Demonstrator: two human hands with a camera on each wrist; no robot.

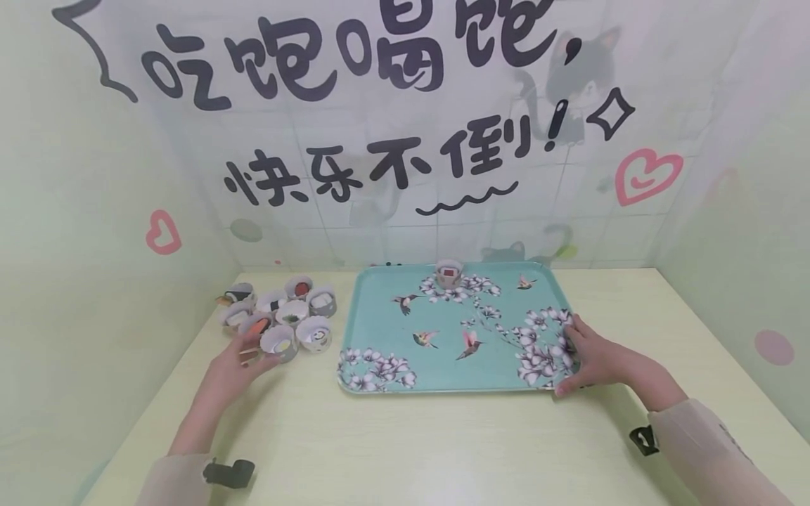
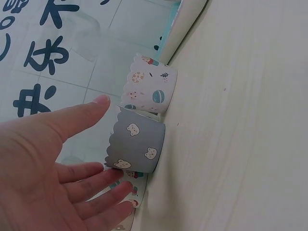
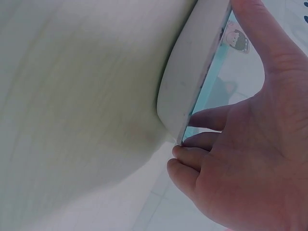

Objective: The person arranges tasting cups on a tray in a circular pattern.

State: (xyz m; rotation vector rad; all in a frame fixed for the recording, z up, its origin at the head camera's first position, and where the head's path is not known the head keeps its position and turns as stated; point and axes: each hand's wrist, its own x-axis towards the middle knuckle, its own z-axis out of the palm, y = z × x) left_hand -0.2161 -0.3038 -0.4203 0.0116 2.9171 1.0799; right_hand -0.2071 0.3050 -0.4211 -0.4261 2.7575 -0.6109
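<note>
Beside the front of a cluster of paper cups, my left hand [image 1: 233, 372] has its thumb and fingers spread around a grey cup with bear faces [image 2: 137, 139]. In the left wrist view a gap shows between thumb and cup, while the fingertips are close to its lower side. The head view shows a yellow-and-white piece inside this cup [image 1: 279, 344]. My right hand [image 1: 601, 358] rests on the near right corner of a turquoise tray [image 1: 380, 288] with flowers and birds, fingers spread along its rim [image 3: 204, 91]. One cup [image 1: 449, 275] stands at the tray's back edge.
Several more scalloped cups [image 1: 314, 333] stand close together left of the tray, holding small sushi-like pieces. The pale wooden table [image 1: 405, 450] runs back to a printed wall sheet [image 1: 405, 211] with large writing. More sheeting [image 1: 76, 281] hangs along the left side.
</note>
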